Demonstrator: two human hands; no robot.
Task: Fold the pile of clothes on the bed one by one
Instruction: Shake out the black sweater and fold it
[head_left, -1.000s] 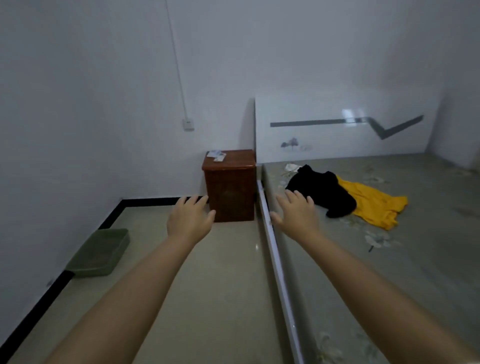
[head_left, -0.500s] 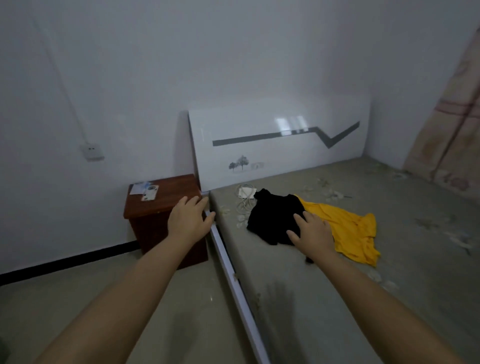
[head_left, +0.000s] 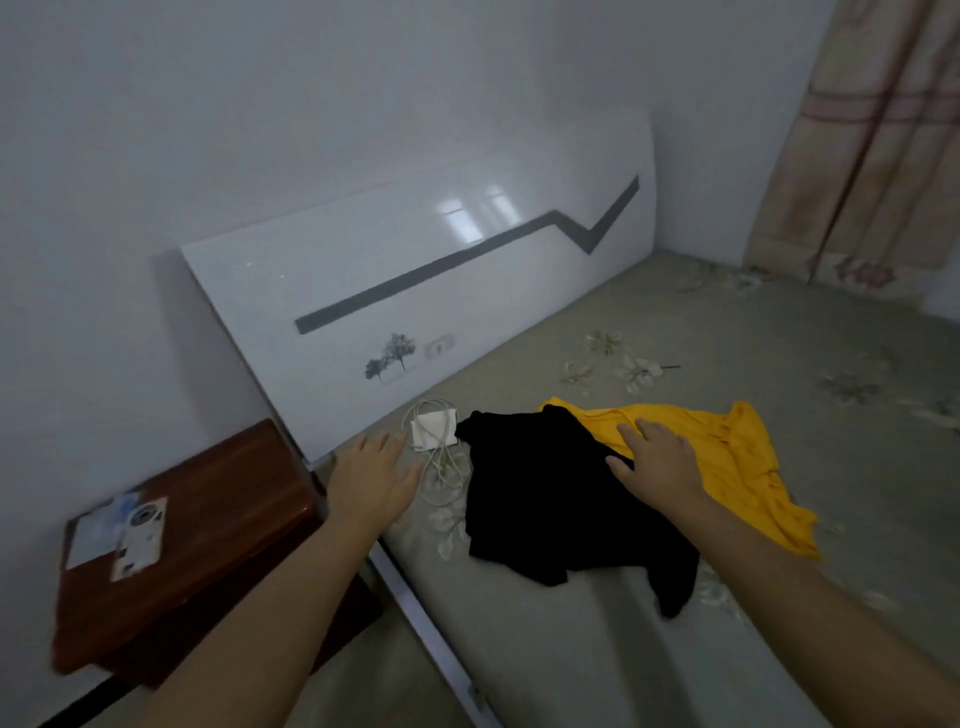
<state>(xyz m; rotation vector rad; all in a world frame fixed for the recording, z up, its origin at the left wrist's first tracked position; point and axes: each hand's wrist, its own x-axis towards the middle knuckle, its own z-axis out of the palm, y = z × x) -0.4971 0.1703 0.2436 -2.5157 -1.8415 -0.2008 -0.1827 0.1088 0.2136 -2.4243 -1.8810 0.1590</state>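
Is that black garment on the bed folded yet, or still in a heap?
Still in a heap. The black garment lies crumpled with uneven edges, partly over the yellow garment.

The person is now closer to the bed (head_left: 675, 649), and the view is turned further right, showing more of the curtain (head_left: 872, 135). The right hand (head_left: 660, 460) now lies flat where the black garment (head_left: 550, 509) meets the yellow garment (head_left: 727, 457). The left hand (head_left: 371, 478), fingers spread, now reaches over the bed's corner beside the white charger (head_left: 434, 427), past the nightstand (head_left: 208, 525).
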